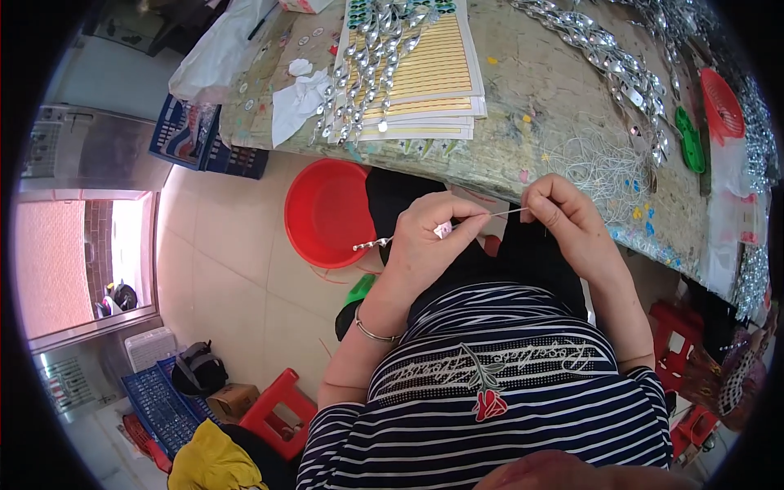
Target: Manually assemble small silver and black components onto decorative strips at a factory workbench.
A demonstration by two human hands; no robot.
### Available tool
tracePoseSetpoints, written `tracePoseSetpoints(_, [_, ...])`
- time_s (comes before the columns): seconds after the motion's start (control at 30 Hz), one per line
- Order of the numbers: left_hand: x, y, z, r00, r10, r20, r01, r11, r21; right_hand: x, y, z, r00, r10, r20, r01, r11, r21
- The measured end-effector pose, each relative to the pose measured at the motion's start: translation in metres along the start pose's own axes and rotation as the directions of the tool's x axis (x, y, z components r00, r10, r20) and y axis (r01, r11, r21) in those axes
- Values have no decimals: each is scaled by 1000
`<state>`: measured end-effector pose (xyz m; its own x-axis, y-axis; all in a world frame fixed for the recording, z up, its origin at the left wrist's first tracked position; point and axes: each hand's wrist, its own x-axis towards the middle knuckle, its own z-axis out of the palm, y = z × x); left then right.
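Observation:
A thin pale string runs taut between my hands, in front of the table's near edge. My left hand pinches one end between thumb and fingertips. From behind that hand a short silver twisted piece sticks out to the left; whether it joins the string is hidden. A small pink-and-white thing shows at the fingers of the same hand; I cannot make out what it is. The string's other end is pinched by thumb and forefinger of my right hand, close to the table edge.
Silver twisted strands lie over stacked lined sheets on the worn table. More silver strands, tangled pale string and a green tool lie right. A red basin and red stool stand on the floor.

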<state>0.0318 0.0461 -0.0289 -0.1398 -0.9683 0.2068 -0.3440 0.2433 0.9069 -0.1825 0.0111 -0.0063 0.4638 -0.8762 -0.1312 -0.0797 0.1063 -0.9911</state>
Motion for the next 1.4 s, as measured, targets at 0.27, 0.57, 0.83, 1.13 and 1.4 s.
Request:
tracePoseSetpoints(0.27, [-4,4,12,982,-187,-16,172,931,-323,-2,-14,8,999,11,50,-27,946,323])
tracePoseSetpoints(0.57, [-2,9,13,950,-311,31,274,778,-565,6,-6,20,820,-545,176,505,544,-671])
tracePoseSetpoints(0.83, [0,6,16,937,-341,71,291,656,-696,9,-3,26,776,-607,174,548,511,-662])
tracePoseSetpoints(1.13, [-1,8,14,956,-290,40,258,774,-578,11,2,18,965,-262,4,247,908,-339])
tracePoseSetpoints(1.4, [-3,7,15,949,-296,106,302,768,-565,16,1,26,987,-158,14,159,984,-83])
